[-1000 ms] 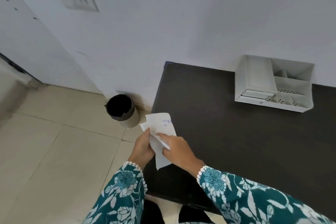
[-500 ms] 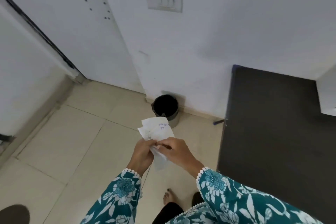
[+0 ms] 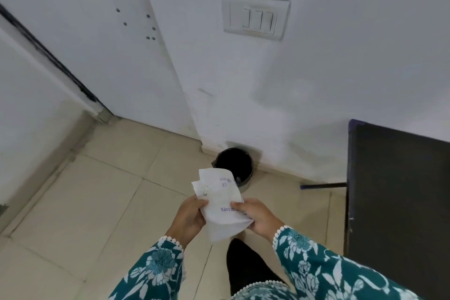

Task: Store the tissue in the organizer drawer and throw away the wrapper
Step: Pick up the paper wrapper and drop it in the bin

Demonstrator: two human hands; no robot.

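A white paper wrapper [image 3: 220,204] with small blue print is held between both hands, low in the middle of the view. My left hand [image 3: 188,217] grips its left edge and my right hand [image 3: 257,217] grips its right edge, thumb on top. Just beyond the wrapper, a small round black bin [image 3: 235,161] stands on the floor against the white wall, its mouth open; the wrapper's top edge overlaps the bin's near rim in the view. The organizer and the tissue are out of view.
A dark table [image 3: 399,202] fills the right edge, with a dark rod [image 3: 322,186] sticking out low from its left side. A white door [image 3: 85,44] stands at the left. A switch plate [image 3: 255,17] is on the wall. Beige floor tiles [image 3: 85,214] spread below.
The view has swung left from the table and organizer toward the bin. Both hands have carried the wrapper over the floor, closer to the bin, and it now lies more spread out between them.
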